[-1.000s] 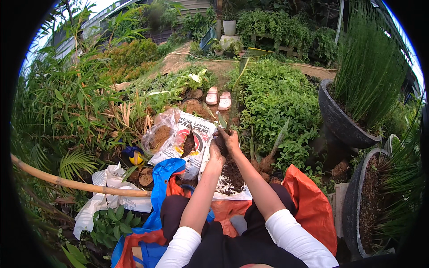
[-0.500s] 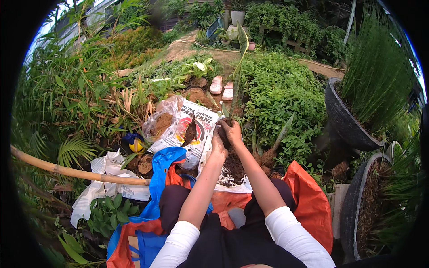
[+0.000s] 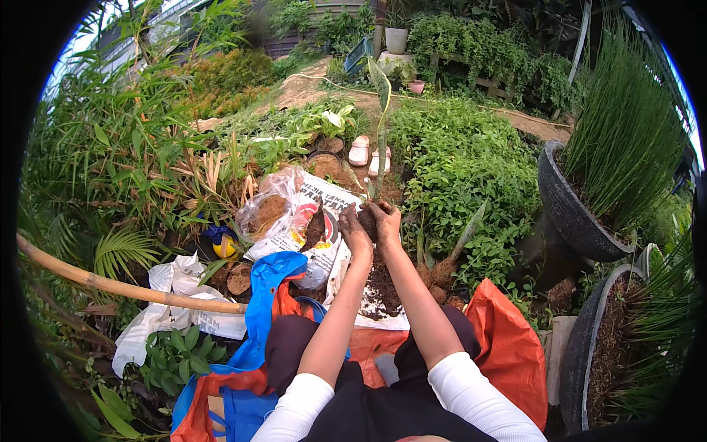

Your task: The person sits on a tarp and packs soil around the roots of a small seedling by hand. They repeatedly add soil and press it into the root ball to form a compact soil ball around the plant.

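A tall snake plant (image 3: pixel 381 110) stands upright between my hands, a dark clump of soil (image 3: pixel 366 219) around its base. My left hand (image 3: pixel 355 231) is curved against the clump's left side. My right hand (image 3: pixel 385 223) cups the right side, its fingers bent over the soil. Below the hands, loose dark soil (image 3: pixel 381 283) lies on a white sheet. Just left is a printed white sack (image 3: pixel 328 193), and on it rests a dark, pointed, soil-coloured thing (image 3: pixel 314 228) whose kind I cannot make out.
A clear plastic bag (image 3: pixel 269 208) of brown material sits beside the sack. Blue and orange tarpaulin (image 3: pixel 504 346) spreads around my legs. A bamboo pole (image 3: pixel 132 288) crosses from the left. Large black pots (image 3: pixel 578 206) stand at right. Light clogs (image 3: pixel 359 151) lie ahead; another snake plant (image 3: pixel 468 234) is at right.
My right hand has shifted from the plant's base to the clump's right side, and my hands have moved slightly apart. The leaf has shifted a little left in view.
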A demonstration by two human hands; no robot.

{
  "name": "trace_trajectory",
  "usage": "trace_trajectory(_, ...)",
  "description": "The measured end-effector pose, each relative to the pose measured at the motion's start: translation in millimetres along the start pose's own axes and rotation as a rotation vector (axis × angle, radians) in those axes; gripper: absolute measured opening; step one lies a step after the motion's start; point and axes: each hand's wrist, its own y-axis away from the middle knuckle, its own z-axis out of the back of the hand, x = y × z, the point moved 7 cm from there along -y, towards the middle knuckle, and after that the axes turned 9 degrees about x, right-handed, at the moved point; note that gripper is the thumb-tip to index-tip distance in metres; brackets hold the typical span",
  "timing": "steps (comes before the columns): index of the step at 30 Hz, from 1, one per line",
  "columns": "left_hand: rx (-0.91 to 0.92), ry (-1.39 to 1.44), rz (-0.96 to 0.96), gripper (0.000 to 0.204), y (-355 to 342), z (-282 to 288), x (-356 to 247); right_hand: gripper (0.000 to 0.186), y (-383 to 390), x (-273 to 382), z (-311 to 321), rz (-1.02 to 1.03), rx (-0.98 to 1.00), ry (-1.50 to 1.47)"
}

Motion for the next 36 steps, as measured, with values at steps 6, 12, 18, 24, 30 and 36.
trace_trajectory(6,-0.055,0.033,0.049,0.025,-17.1,14.6,8.9,0.023,-4.7,15.3,-23.4,0.062,0.114,0.377)
trace_trajectory(12,-0.102,0.178,0.237,0.023,-4.5,5.2,12.8,0.029,-3.9,37.6,-2.0,0.135,0.1,0.554)
trace_trajectory(18,0.008,0.274,0.294,0.027,-8.5,-8.9,25.4,0.025,-4.2,-9.1,-2.5,-0.106,0.083,-0.08)
trace_trajectory(24,-0.077,-0.252,-0.075,0.039,-32.4,22.0,11.7,0.024,-3.5,-18.2,-8.0,-0.045,0.062,-0.11)
trace_trajectory(30,0.136,0.127,0.24,0.033,-13.1,-2.5,5.1,0.025,10.1,40.9,-17.9,0.29,0.059,0.694)
trace_trajectory(36,0.026,0.096,0.12,0.022,-5.6,-0.2,-4.6,0.028,4.3,31.0,-17.6,0.313,0.089,0.583)
